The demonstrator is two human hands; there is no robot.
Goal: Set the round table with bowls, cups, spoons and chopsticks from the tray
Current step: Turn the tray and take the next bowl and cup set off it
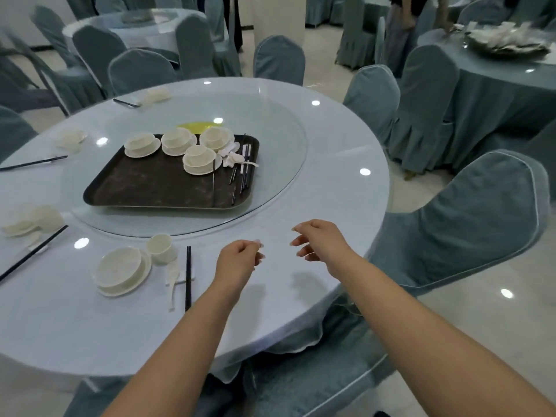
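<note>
Both your hands are above the near edge of the round table [331, 139], and they hold nothing. Your left hand [237, 260] has the fingers loosely curled, with thumb and fingertips close together but nothing between them. Your right hand [319, 245] is also relaxed, the fingers bent a little and pointing to the left. The two hands are near each other but apart.

The dark tray [144, 188] lies on the glass turntable [282, 164] in the middle of the table. On its far part stand four white bowls [198, 159], each on a small plate, three in a row and one in front. Just beside them, at the right side of the tray, there are white spoons [233, 156] in a small heap and several dark chopsticks [245, 170] lying along the tray's right edge.

To the left of your left hand one place is set: a bowl on a plate [122, 273], a white cup [159, 248] just behind it, a spoon [172, 281] and a pair of chopsticks [188, 278] side by side to the right. More places with white dishes are along the left and far rim, but they are blurred.

Chairs with grey-blue covers [469, 224] stand around the table
</note>
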